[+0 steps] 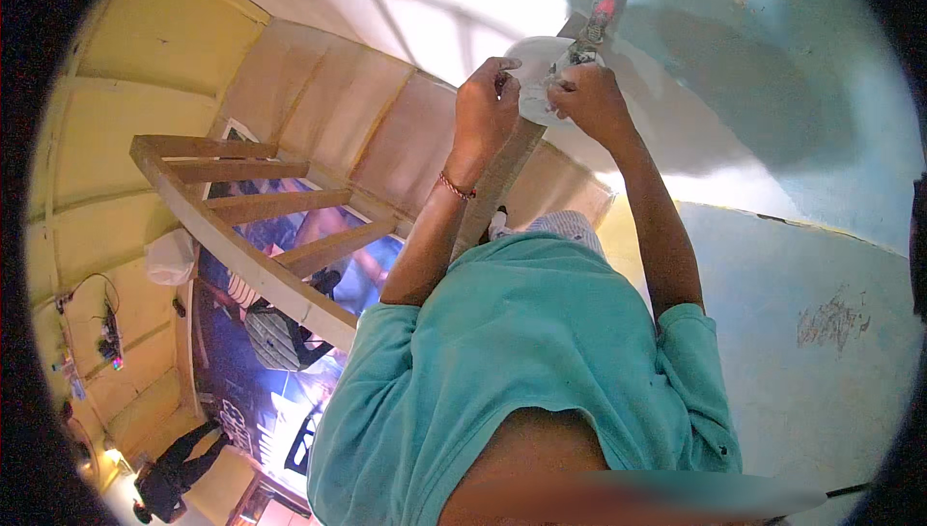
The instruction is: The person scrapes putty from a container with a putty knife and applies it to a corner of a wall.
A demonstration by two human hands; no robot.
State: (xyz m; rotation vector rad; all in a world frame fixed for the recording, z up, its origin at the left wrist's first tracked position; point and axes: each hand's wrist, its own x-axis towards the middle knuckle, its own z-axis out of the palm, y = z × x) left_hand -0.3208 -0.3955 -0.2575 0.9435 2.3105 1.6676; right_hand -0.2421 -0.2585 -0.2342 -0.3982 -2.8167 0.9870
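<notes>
At upper centre, a white round plastic container point(531, 58) is above a wooden beam point(517, 150), against the pale wall. My left hand point(486, 111) is at its left side, fingers bent by the rim; what they grip, if anything, is unclear. My right hand point(594, 106) has its fingers closed at the lower, putty-smeared end of a scraper point(603, 10) with a red and grey handle, which points upward over the container. My teal shirt and both forearms fill the lower middle.
A wooden ladder-like frame point(232, 217) is on my left, with a poster-covered surface, a dark bag point(275, 338) and a white bundle point(169, 256) below or beside it. Cables hang on the yellow wall. Dark clothing point(179, 468) lies at lower left. A blue wall point(821, 265) stands to my right.
</notes>
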